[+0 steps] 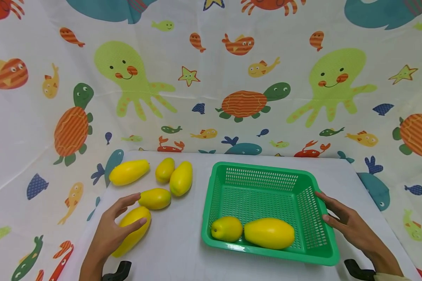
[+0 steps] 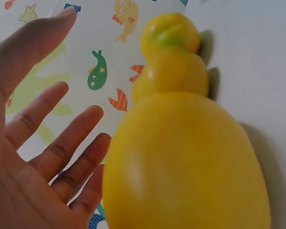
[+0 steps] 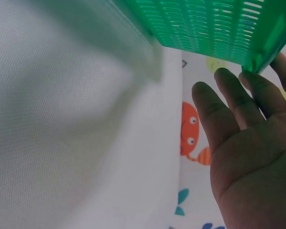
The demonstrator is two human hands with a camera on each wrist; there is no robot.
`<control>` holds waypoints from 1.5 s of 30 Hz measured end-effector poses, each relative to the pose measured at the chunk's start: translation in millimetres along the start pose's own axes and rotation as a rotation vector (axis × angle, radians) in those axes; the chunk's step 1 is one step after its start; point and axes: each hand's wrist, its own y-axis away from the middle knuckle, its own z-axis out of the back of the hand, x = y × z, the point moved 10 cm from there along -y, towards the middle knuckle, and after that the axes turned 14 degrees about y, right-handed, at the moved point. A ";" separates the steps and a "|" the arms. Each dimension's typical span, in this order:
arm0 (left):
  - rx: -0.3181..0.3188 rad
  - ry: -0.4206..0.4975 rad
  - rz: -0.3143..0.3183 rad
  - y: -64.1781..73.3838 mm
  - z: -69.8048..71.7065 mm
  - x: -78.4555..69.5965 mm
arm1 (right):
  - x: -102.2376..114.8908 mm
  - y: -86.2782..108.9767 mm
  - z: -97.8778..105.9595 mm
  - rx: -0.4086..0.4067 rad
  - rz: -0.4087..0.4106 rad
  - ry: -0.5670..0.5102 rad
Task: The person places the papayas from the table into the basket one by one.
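My left hand (image 1: 108, 230), thumb and fingers spread apart, is over a large yellow papaya-like fruit (image 1: 138, 225) at the front left. In the left wrist view that fruit (image 2: 186, 162) stands large beside the palm, outside any grip. Farther back lies a smaller yellow fruit (image 1: 156, 199), close to the left fingertips in the head view. On the right, my right hand (image 1: 353, 224) is at the side rim of a green plastic basket (image 1: 330, 234), fingertips right at its edge. The right wrist view shows these fingers (image 3: 214, 112) extended along the basket's outer wall.
Inside the basket, a small yellow fruit (image 1: 227, 229) and a bigger one (image 1: 269, 233) lie along the near wall. Three more yellow fruits, including a long one (image 1: 129, 172), lie at the back left. A patterned sea-animal cloth (image 1: 204, 78) hangs behind the white table (image 1: 183, 242).
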 end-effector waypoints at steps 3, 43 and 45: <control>-0.006 0.004 0.046 2.1 4.2 11.5 | -0.5 0.1 -0.1 -0.001 0.000 0.002; 0.089 -0.027 0.317 12.6 -1.8 81.1 | -1.7 1.9 -0.8 -0.004 0.000 0.014; 0.079 -0.040 0.293 12.6 0.1 74.0 | -1.3 1.0 -1.2 -0.004 0.003 0.018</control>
